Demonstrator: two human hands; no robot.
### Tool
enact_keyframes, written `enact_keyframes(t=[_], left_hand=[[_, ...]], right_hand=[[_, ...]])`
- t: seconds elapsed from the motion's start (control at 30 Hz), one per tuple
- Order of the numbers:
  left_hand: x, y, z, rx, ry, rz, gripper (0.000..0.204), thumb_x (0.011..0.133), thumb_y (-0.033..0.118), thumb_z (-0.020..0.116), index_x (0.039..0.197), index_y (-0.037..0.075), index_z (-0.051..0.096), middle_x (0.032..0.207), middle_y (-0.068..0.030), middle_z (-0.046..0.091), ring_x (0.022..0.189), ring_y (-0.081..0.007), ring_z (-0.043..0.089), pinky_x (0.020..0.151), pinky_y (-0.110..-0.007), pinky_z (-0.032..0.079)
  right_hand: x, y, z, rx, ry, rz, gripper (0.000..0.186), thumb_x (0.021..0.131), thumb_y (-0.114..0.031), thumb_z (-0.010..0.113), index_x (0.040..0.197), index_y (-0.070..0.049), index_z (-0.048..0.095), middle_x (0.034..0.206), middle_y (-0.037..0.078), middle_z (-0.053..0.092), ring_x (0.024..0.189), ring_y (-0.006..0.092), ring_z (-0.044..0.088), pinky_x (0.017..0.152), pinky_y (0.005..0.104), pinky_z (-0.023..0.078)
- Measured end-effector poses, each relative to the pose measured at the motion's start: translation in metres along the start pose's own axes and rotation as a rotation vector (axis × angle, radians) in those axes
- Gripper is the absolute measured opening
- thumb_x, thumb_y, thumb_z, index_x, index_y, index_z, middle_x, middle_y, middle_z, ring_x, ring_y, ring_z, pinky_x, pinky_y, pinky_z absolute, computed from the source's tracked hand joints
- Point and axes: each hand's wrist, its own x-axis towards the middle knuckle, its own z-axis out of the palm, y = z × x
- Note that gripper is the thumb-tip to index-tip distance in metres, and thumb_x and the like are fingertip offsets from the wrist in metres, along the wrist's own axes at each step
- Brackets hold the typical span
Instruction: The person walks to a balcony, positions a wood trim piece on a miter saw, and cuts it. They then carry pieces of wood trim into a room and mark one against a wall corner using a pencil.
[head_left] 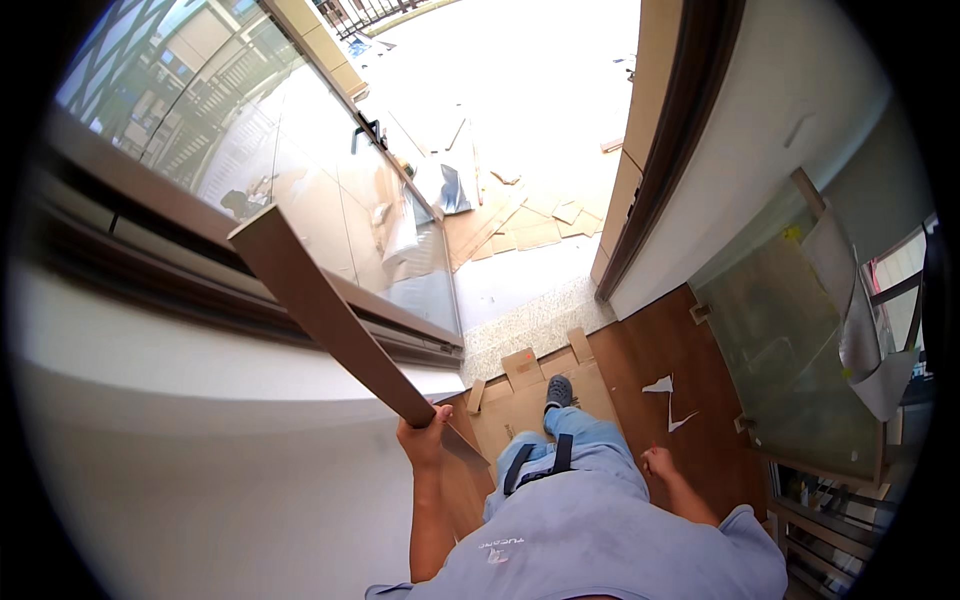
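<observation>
My left hand [426, 438] grips the lower end of a long brown wooden plank [325, 310]. The plank rises up and to the left, across the dark window frame [200, 290]. My right hand [660, 463] hangs low at my side over the wooden floor, fingers curled around something small and red that I cannot make out. Between the hands I see my grey shirt, blue trousers and one dark shoe [558, 391] on flattened cardboard [525, 400].
A white wall [180, 470] fills the lower left under the window. A glass sliding door [330, 190] stands open to a balcony strewn with cardboard sheets [520, 225]. A glass panel [790, 350] leans at the right. Paper scraps [662, 385] lie on the wooden floor [690, 400].
</observation>
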Motion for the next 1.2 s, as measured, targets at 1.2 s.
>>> enact_keyframes(t=[1.2], left_hand=[[1.110,0.169,0.776,0.212,-0.635,0.213,0.026,0.079,0.017,0.090,0.089,0.001,0.072,0.079,-0.0059,0.073,0.072,-0.0128,0.068,0.066,-0.031,0.054]], right_hand=[[0.645,-0.888,0.076,-0.187,0.160,0.054,0.024,0.087,-0.019,0.066,0.078,0.002,0.075,0.068,0.014,0.073,0.052,0.0223,0.068,0.051,0.0380,0.053]])
